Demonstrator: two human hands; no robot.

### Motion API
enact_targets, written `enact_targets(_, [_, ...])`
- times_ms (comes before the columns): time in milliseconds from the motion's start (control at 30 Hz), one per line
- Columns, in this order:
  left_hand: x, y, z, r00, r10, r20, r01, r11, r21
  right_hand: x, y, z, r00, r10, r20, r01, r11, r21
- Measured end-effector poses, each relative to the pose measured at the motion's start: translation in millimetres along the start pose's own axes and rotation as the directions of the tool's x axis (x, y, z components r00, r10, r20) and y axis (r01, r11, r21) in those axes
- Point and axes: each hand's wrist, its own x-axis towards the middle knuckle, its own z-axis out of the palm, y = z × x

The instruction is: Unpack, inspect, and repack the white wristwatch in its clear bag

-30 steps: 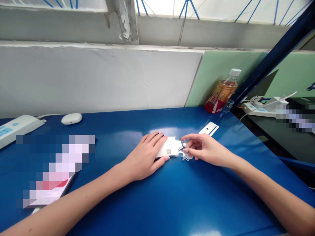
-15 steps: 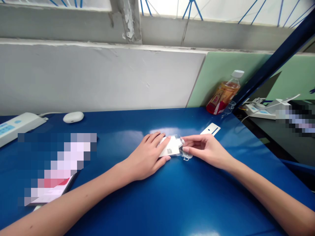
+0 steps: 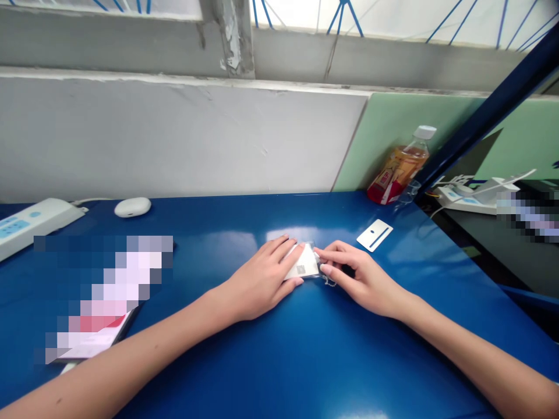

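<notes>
A white card [image 3: 308,263] printed with a small grey square code lies in a clear plastic pouch on the blue table. My left hand [image 3: 264,276] rests over the pouch's left part, index finger on top and thumb along the near edge, holding it against the tabletop. At the right end, my right hand [image 3: 356,273] has thumb and forefinger closed on the edge of the pouch. A thin beaded chain [image 3: 329,281] hangs out under these fingertips. What exactly the fingertips pinch is partly hidden. Behind my right hand lies another white card [image 3: 374,235] with a dark stripe and oval mark.
A phone-like device [image 3: 100,343], its screen blurred out, lies at the left by my forearm. Farther back are a white earbud case [image 3: 133,207] and a power strip [image 3: 39,224]. A drink bottle [image 3: 399,166] stands at the back right beside a blue post [image 3: 493,110].
My right hand has shifted slightly left and nearer me, over the pouch's end, uncovering more of the striped card. My left hand stays in place on the pouch.
</notes>
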Motion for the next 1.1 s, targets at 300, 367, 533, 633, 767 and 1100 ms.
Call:
enact_targets(300, [1.1, 0.6, 0.8, 1.0, 0.019, 0.003, -0.019, 0.999, 0.028, -4.5, -4.0, 8.7, 0.991, -0.137, -0.002, 0.119, 0.866, -0.485])
enact_targets(367, [1.0, 1.2, 0.5, 1.0, 0.016, 0.009, -0.016, 0.999, 0.036, -4.5, -4.8, 10.8, 0.985, -0.175, 0.0, 0.143, 0.806, -0.575])
enact_targets(533, [0.8, 1.7, 0.7, 1.0, 0.009, 0.011, -0.009, 0.999, 0.038, -4.2, -6.4, 16.3, 0.97, -0.241, 0.037, 0.199, 0.696, -0.69])
enact_targets(633, [1.0, 1.1, 1.5, 1.0, 0.013, 0.014, -0.014, 0.999, 0.053, -4.6, -7.8, 18.4, 0.962, -0.258, 0.086, 0.242, 0.667, -0.705])
enact_targets(767, [2.0, 1.6, 2.1, 1.0, 0.016, 0.019, -0.017, 0.997, 0.071, -5.4, -10.6, 18.5, 0.96, -0.255, 0.114, 0.259, 0.661, -0.704])
enact_targets(1100, [1.5, 3.0, 0.8, 0.999, 0.01, 0.034, -0.012, 0.997, 0.07, -3.0, -3.1, 14.1, 0.982, -0.187, 0.018, 0.172, 0.852, -0.495])
